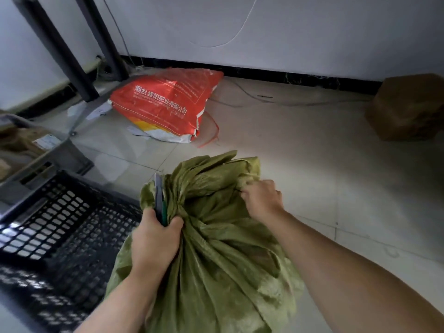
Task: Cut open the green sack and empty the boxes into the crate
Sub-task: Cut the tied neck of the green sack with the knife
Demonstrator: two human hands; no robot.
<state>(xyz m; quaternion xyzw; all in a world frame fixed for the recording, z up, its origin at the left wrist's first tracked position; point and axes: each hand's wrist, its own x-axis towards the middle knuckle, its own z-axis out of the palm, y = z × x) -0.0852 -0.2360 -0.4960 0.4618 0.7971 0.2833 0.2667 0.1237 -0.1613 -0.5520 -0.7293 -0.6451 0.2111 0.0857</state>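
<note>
- While the crumpled green woven-plastic sack [216, 248] stands bulging on the pale tiled floor [324, 179], both hands are on its gathered top.
- The left hand [156, 239] is closed round a slim grey-and-green cutter [158, 198], whose tip points up and away, and its fingers also press into the bunched neck of the sack.
- The right hand [262, 198] has its fingers curled into a fold of fabric at the sack's upper right edge, gripping it.
- Just left of the sack, touching its side, sits a black perforated plastic crate [60, 224].
- Behind the crate is a grey plastic bin [57, 150] with brown cardboard in it.
- Farther back on the floor lies a red-orange woven bag with white Chinese print [165, 104], near the dark metal legs [62, 51] of some frame.
- A brown cardboard box [406, 109] sits well apart at the right, close to the wall.
- The wall [312, 32] is plain white with a black skirting strip [288, 76] along its foot, and a thin white cord [240, 30] loops down it.
- Loose thin wires trail over the floor by the skirting.
</note>
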